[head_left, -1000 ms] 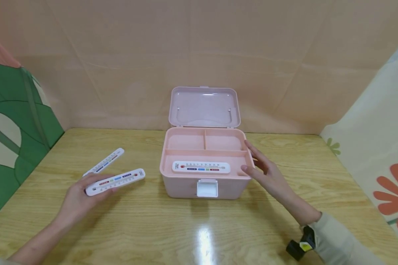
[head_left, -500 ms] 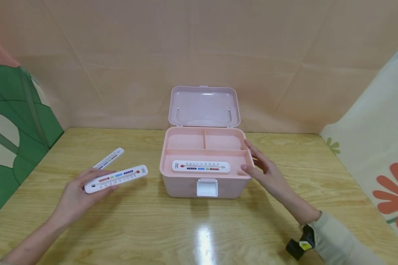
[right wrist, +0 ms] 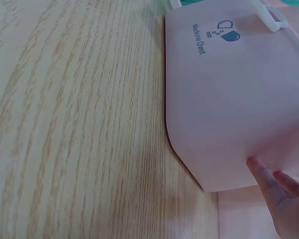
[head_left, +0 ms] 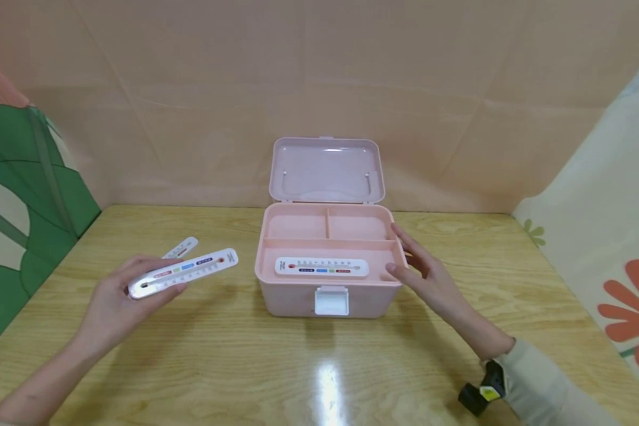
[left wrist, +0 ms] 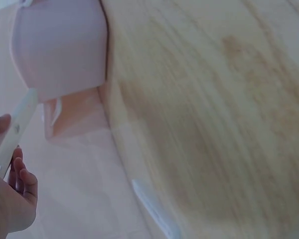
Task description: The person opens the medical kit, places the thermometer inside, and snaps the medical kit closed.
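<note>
My left hand (head_left: 109,305) pinches a white wall thermometer (head_left: 191,270) at its left end, printed face up, above the table. In the left wrist view the back of this thermometer (left wrist: 17,127) shows between thumb and fingers. Behind the hand a second thermometer (head_left: 185,245) lies on the table, partly hidden. A third thermometer (head_left: 322,267) lies in the long front compartment of a pink medicine box (head_left: 287,300), whose lid (head_left: 327,168) stands raised. My right hand (head_left: 436,287) holds the box's right side, thumb over the rim, fingers against the outer wall.
Two smaller compartments lie behind the tray's divider (head_left: 328,223). A white latch (head_left: 332,301) hangs on the box front. The wooden table (head_left: 229,361) ends at a beige cloth backdrop (head_left: 191,118). A black device (head_left: 481,391) sits at the right sleeve.
My left hand has lifted the thermometer upward and slightly away from me, now covering more of the thermometer on the table. The right hand and the box stay in place.
</note>
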### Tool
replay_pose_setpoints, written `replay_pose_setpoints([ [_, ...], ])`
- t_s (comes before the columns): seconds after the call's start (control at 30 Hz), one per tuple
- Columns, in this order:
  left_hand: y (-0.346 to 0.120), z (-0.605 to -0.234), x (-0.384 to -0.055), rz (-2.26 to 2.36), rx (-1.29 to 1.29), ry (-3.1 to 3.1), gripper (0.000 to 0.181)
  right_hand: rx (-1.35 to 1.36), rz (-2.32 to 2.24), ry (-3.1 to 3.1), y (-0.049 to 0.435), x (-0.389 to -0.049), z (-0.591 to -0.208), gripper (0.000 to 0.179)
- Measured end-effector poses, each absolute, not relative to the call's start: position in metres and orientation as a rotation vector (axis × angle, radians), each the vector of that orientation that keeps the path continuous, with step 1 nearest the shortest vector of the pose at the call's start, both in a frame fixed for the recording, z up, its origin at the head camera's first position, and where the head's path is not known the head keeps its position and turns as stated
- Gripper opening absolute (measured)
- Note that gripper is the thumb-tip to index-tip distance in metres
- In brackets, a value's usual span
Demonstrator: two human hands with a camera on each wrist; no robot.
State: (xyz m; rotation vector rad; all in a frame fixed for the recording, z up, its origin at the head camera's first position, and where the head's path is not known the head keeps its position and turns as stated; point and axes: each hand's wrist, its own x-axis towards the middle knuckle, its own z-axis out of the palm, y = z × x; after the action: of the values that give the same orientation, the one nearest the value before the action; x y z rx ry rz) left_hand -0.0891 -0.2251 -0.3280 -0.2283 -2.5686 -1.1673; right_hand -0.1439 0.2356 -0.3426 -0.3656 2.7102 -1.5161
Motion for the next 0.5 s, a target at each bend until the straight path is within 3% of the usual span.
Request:
replay_pose_setpoints([
  [0.5,-0.217,-0.307,-0.09,-1.164,-0.25,-2.539,0.038,-0.384,-1.51,2.714,0.236,-0.144,-0.342,0.066],
])
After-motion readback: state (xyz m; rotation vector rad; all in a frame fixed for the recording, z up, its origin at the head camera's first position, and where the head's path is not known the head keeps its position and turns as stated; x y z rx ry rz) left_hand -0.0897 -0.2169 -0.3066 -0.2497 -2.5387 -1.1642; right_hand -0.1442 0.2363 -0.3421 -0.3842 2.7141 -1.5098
